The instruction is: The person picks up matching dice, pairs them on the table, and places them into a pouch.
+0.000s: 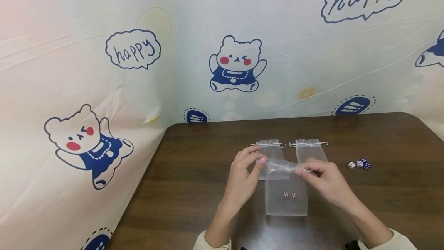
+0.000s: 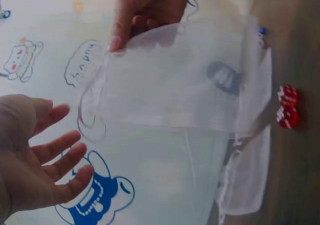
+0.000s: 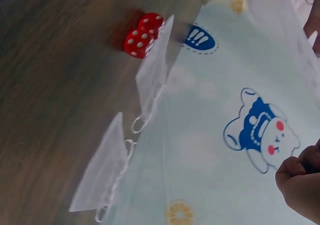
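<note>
A sheer white drawstring pouch (image 1: pixel 286 205) hangs upright, its gathered top between the two hands. My right hand (image 1: pixel 324 178) pinches the top right corner of the pouch, by the cord. My left hand (image 1: pixel 243 176) is beside the top left; the left wrist view shows its fingers spread and apart from the pouch, near the loose cord loop (image 2: pixel 92 112). Two red dice (image 2: pixel 287 106) lie on the table and show through the mesh in the head view. In the right wrist view my curled right hand (image 3: pixel 302 177) is partly cut off at the edge.
Two more sheer pouches lie flat behind, one at left (image 1: pixel 272 150) and one at right (image 1: pixel 310 151), their cords toward the back edge. Several white and blue dice (image 1: pixel 359 163) sit to the right on the brown table (image 1: pixel 194 157). A printed cloth (image 1: pixel 173 68) hangs behind.
</note>
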The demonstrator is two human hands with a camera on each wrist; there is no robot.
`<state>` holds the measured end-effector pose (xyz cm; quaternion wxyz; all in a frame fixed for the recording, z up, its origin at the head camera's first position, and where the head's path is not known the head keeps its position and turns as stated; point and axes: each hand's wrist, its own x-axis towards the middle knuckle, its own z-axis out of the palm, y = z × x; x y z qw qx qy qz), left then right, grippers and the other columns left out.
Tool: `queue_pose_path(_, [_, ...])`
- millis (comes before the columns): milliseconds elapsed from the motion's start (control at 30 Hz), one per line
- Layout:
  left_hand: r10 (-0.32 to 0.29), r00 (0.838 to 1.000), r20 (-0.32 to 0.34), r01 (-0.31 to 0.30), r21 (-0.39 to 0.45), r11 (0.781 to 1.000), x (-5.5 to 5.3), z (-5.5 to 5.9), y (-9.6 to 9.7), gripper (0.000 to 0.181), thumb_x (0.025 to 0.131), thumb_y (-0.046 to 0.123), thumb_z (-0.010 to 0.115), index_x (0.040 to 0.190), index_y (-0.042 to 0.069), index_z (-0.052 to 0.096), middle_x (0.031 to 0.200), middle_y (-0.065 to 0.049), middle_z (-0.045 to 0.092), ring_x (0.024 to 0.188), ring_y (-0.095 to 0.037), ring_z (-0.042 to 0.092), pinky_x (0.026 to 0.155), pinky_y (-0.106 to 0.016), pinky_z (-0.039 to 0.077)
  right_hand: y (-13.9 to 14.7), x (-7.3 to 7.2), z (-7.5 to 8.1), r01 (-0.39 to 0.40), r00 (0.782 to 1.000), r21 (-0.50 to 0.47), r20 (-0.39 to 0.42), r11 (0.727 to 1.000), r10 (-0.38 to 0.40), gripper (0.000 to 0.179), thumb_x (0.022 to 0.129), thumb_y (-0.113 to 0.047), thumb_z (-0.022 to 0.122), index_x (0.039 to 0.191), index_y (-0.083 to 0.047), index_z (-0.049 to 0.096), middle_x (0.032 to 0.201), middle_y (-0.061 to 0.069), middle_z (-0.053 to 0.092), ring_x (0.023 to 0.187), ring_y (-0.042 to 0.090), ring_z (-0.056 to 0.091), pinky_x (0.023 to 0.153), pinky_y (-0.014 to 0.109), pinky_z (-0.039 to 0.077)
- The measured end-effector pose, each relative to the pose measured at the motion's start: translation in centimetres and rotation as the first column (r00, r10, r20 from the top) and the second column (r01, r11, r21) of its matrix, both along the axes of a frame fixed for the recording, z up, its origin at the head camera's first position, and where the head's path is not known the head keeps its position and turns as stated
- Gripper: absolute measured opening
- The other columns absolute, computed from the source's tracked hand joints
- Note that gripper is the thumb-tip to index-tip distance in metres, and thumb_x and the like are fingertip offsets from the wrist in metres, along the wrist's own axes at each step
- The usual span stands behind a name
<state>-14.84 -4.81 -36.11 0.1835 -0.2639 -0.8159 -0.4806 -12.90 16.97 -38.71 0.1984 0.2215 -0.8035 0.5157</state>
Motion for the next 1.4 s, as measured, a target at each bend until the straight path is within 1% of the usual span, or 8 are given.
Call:
queue_pose_path(133, [-0.044,0.997,0.065,0.048,-0.065,0.997,0.4,0.8,-0.1,0.022,0.090,0.023,0.061,0.080,0.007,0.072,0.109,-0.001,0.064,0.101,-0.016,0.054,0.083,-0.036,0.044,-0.6,0.1,0.2,-0.062,0.980,0.065,-0.187,0.996,0.073,0.025,0.069,0.010,0.073,0.079,-0.013,0.070,0.065,-0.011,0.050,0.055,0.002,0.038,0.044,0.018,0.030])
queue_pose_path(267, [-0.056,0.993,0.107,0.072,-0.156,0.985,0.7,1.1,-0.3,0.017,0.087,0.019,0.065,0.077,0.009,0.074,0.094,0.003,0.068,0.089,-0.010,0.057,0.077,-0.029,0.044,-0.9,0.1,0.4,-0.083,0.951,0.119,-0.288,0.989,0.114,0.020,0.070,0.004,0.074,0.080,-0.013,0.070,0.063,-0.014,0.046,0.057,0.001,0.035,0.046,0.014,0.029])
queue_pose_path(433, [-0.027,0.991,0.130,0.061,-0.265,0.962,0.8,0.9,-0.3,0.014,0.084,0.021,0.067,0.076,0.014,0.076,0.082,0.009,0.069,0.077,-0.003,0.057,0.072,-0.021,0.043,-1.0,0.2,0.6,-0.064,0.943,0.140,-0.315,0.988,0.106,0.013,0.073,-0.002,0.074,0.079,-0.013,0.070,0.064,-0.014,0.047,0.058,0.001,0.035,0.047,0.012,0.029])
queue_pose_path(633, [-0.021,0.983,0.184,0.075,-0.291,0.954,0.9,0.5,-0.1,0.008,0.081,0.018,0.070,0.085,0.013,0.076,0.079,0.011,0.066,0.066,0.000,0.054,0.058,-0.014,0.042,-1.0,0.3,0.7,-0.019,0.959,0.149,-0.277,0.989,0.060,0.020,0.070,0.001,0.075,0.079,-0.016,0.070,0.064,-0.016,0.046,0.058,0.000,0.036,0.048,0.013,0.029])
queue_pose_path(833, [-0.027,0.987,0.157,0.066,-0.248,0.967,1.1,0.4,0.0,0.018,0.077,0.008,0.074,0.094,0.003,0.073,0.078,0.002,0.063,0.064,-0.002,0.053,0.056,-0.013,0.044,-0.9,-0.2,0.3,0.047,0.975,0.175,-0.221,0.984,-0.007,0.022,0.068,0.003,0.076,0.080,-0.015,0.071,0.064,-0.018,0.042,0.056,-0.001,0.035,0.048,0.013,0.029])
queue_pose_path(1033, [0.086,0.995,0.048,-0.073,-0.224,0.972,1.1,0.5,-0.2,0.028,0.073,0.000,0.075,0.100,-0.002,0.070,0.083,-0.005,0.064,0.070,-0.007,0.057,0.058,-0.014,0.046,-0.5,-1.4,-0.9,0.102,0.993,0.257,-0.089,0.961,-0.082,0.016,0.070,-0.003,0.077,0.083,-0.011,0.071,0.062,-0.016,0.033,0.054,-0.001,0.033,0.050,0.018,0.032])
queue_pose_path(1267, [0.167,0.986,0.011,-0.162,-0.202,0.966,1.2,0.6,-0.2,0.033,0.072,-0.002,0.075,0.104,-0.003,0.068,0.089,-0.005,0.064,0.074,-0.012,0.060,0.061,-0.016,0.048,0.1,-2.4,-2.5,-0.012,0.976,0.421,0.201,0.907,-0.081,0.013,0.076,-0.012,0.074,0.088,-0.007,0.071,0.056,-0.010,0.035,0.052,0.003,0.032,0.047,0.023,0.030])
queue_pose_path(1400, [0.175,0.984,0.019,-0.168,-0.204,0.965,1.2,0.6,-0.2,0.033,0.073,-0.001,0.075,0.105,-0.003,0.068,0.089,-0.005,0.063,0.074,-0.012,0.059,0.062,-0.017,0.048,0.3,-2.8,-3.3,-0.111,0.948,0.521,0.310,0.846,-0.067,0.014,0.076,-0.016,0.074,0.087,-0.008,0.071,0.062,-0.008,0.055,0.057,0.005,0.044,0.052,0.026,0.037])
